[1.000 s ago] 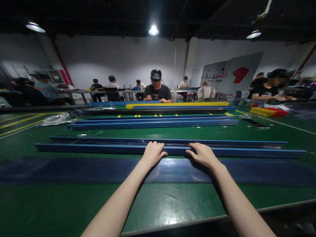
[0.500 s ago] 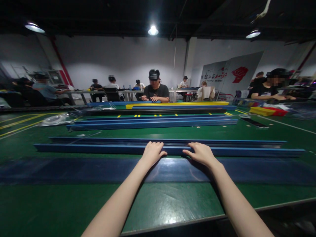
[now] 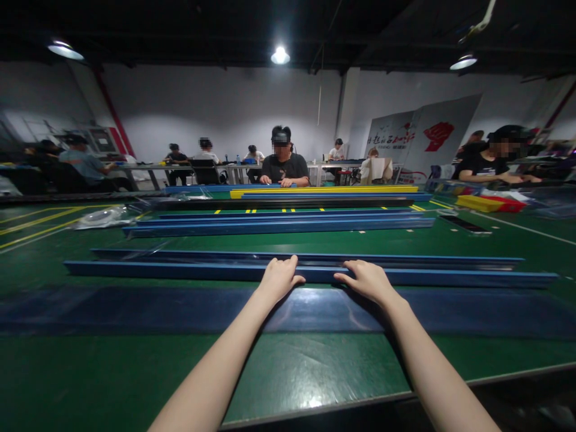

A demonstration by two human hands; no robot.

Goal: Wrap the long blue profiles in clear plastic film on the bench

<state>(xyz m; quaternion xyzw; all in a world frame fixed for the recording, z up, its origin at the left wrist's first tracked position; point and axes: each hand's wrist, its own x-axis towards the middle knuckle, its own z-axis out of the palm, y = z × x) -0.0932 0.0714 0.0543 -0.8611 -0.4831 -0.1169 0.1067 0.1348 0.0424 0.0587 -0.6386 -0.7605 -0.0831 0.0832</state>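
Note:
A long blue profile strip (image 3: 180, 270) lies crosswise on the green table in front of me. My left hand (image 3: 279, 279) grips it left of its middle, fingers over the top edge and thumb on the near side. A short way to the right, my right hand (image 3: 366, 279) holds the same strip in a like way. The fingertips of both hands are hidden behind it. Just beyond runs a second blue profile strip (image 3: 427, 260), with thin clear film (image 3: 155, 253) by its left part. Nearer to me, a long, flat, clear plastic sleeve (image 3: 297, 311) lies under my wrists.
Farther back lie more blue strips (image 3: 279, 227), a black strip (image 3: 288, 204) and a yellow strip (image 3: 328, 190). Clear plastic wrap (image 3: 101, 217) sits at left, a phone (image 3: 463, 224) at right. A co-worker (image 3: 284, 165) sits opposite. The table's edge (image 3: 315, 411) is close to me.
Both my hands stay on the blue strip; the left fingers have shifted slightly. The clear film at left has moved a little. Across the table, the co-worker's hands have lowered onto a strip.

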